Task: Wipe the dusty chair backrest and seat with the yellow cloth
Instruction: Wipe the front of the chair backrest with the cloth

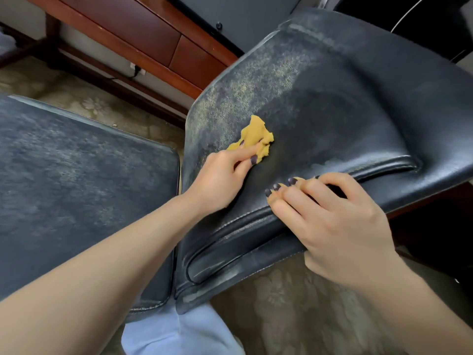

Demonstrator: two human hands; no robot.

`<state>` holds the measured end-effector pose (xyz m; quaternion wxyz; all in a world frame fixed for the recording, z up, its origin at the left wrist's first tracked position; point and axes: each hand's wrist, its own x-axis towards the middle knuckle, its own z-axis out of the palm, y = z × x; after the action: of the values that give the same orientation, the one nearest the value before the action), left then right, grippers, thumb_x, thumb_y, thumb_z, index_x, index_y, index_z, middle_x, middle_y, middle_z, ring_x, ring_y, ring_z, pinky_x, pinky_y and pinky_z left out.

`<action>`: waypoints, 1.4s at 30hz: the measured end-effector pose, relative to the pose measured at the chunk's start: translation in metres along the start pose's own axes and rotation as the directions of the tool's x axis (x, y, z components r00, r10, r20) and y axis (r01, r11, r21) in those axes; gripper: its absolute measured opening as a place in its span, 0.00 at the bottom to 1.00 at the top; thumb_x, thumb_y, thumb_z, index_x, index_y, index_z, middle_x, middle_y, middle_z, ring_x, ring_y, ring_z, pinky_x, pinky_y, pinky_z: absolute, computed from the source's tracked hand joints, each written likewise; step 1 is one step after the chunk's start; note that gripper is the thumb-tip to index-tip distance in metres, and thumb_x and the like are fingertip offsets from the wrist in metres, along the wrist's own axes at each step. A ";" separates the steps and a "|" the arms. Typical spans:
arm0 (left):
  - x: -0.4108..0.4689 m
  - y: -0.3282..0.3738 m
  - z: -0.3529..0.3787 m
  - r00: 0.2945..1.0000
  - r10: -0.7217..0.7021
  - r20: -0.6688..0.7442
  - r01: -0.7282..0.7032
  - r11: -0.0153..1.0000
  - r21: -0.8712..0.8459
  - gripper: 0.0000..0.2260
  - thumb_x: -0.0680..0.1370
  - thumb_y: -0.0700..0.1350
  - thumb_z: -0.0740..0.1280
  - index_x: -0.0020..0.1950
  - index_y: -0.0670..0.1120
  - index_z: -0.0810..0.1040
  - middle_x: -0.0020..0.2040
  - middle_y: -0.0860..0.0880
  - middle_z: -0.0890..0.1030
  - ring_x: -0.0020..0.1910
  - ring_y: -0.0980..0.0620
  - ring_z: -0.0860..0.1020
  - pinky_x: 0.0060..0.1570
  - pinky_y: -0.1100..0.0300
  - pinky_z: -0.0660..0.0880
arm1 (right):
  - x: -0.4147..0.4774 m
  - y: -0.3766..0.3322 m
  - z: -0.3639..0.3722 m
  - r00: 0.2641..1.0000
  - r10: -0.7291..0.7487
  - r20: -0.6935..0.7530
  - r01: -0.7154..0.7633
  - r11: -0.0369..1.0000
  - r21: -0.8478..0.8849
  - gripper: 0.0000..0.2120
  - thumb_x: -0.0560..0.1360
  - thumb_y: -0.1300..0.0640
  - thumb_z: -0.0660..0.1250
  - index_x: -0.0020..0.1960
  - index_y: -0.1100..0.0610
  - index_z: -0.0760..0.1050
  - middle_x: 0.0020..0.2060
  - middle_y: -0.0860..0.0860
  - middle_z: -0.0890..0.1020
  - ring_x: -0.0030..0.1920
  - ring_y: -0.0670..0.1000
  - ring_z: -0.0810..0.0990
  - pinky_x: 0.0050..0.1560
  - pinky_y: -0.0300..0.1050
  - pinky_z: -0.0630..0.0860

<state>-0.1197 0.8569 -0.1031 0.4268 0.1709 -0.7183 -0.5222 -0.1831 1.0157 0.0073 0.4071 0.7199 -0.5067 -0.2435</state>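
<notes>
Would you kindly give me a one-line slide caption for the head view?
Left hand holds the yellow cloth against the dusty backrest while the right hand grips its near edge.

No readable text, label or number on chair backrest (332, 111) or, seemingly, elsewhere.

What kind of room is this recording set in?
Likely an office or study, though that is not certain: a wooden desk with drawers, a padded black leather chair, and floral carpet underfoot.

Yellow cloth (256, 139) lies on dusty chair backrest (345, 111).
</notes>
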 end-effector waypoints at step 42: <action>-0.024 0.027 0.002 0.971 0.220 -0.098 -0.227 0.972 -0.061 0.12 0.77 0.38 0.64 0.57 0.45 0.82 0.48 0.53 0.83 0.49 0.53 0.79 0.52 0.67 0.73 | 0.001 0.000 -0.002 1.000 0.013 0.026 -0.013 1.000 -0.012 0.14 0.67 0.67 0.58 0.49 0.57 0.74 0.43 0.51 0.77 0.47 0.55 0.72 0.52 0.48 0.67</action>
<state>-0.1026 0.8854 -0.0893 0.5208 0.0971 -0.6938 -0.4878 -0.1810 1.0155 0.0089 0.4063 0.7109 -0.5151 -0.2533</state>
